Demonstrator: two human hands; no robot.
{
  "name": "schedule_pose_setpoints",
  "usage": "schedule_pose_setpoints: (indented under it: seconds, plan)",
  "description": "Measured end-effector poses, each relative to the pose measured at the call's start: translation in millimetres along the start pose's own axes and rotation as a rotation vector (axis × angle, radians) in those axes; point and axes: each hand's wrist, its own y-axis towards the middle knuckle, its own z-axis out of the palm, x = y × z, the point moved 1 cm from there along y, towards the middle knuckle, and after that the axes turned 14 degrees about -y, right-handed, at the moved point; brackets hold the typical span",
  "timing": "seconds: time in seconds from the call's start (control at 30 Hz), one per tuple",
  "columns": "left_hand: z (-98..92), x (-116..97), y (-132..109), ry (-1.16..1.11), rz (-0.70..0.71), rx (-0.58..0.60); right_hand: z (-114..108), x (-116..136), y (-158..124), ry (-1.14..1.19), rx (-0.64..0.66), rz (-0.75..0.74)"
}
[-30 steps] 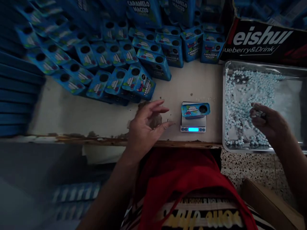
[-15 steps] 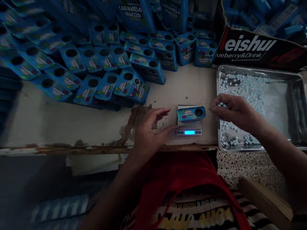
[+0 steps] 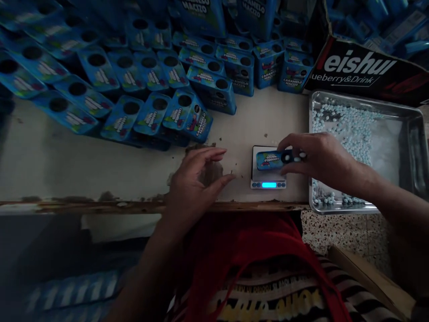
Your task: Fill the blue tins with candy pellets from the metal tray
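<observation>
A small blue tin (image 3: 269, 160) with a round dark hole in its top rests on a digital scale (image 3: 268, 178) whose display glows blue. My right hand (image 3: 320, 156) is at the tin's right end, fingers around several pale candies (image 3: 297, 158) beside the hole; one pale candy shows at the hole. Left of the scale, my left hand (image 3: 196, 179) hangs over the table with thumb and fingers apart, holding nothing. A metal tray (image 3: 398, 154) of small pale blue candies lies to the right, partly under my right forearm.
Rows of blue tins (image 3: 122, 117) fill the table's back and left. A black cardboard box (image 3: 358, 67) full of blue packages stands behind the tray. The table's worn front edge (image 3: 134, 205) runs close to my red apron (image 3: 248, 241).
My right hand has moved left from beside the tray to the tin's hole with the candies. My left hand has shifted left, away from the scale. The view has shifted slightly.
</observation>
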Motion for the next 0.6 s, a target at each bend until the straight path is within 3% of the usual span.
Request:
schedule_pose_setpoints:
  seconds: [0.1, 0.2, 0.33, 0.47, 0.53, 0.6]
  plan:
    - [-1.8, -1.7, 0.4, 0.010, -0.007, 0.007, -3.5, 2.0, 4.1, 0.124, -0.026, 0.067]
    - [-3.8, -3.3, -4.7, 0.006, -0.002, -0.015, -5.9, -16.8, -2.6, 0.440, -0.074, 0.214]
    - [-8.7, -3.0, -19.4, -0.029, -0.085, -0.069, 10.0, -84.6, -42.3, 0.998, -0.280, 0.571]
    - [-9.5, -1.5, -30.4, -0.080, -0.181, -0.070, 45.4, -144.7, -97.4, 1.239, -0.573, 0.883]
    - [-6.0, -3.9, -30.6, -0.066, -0.175, -0.057, 58.4, -149.8, -114.7, 1.278, -0.555, 0.935]
    - [-0.1, -9.3, -28.5, -0.085, -0.144, -0.046, 62.3, -138.4, -119.4, 1.316, -0.446, 0.899]
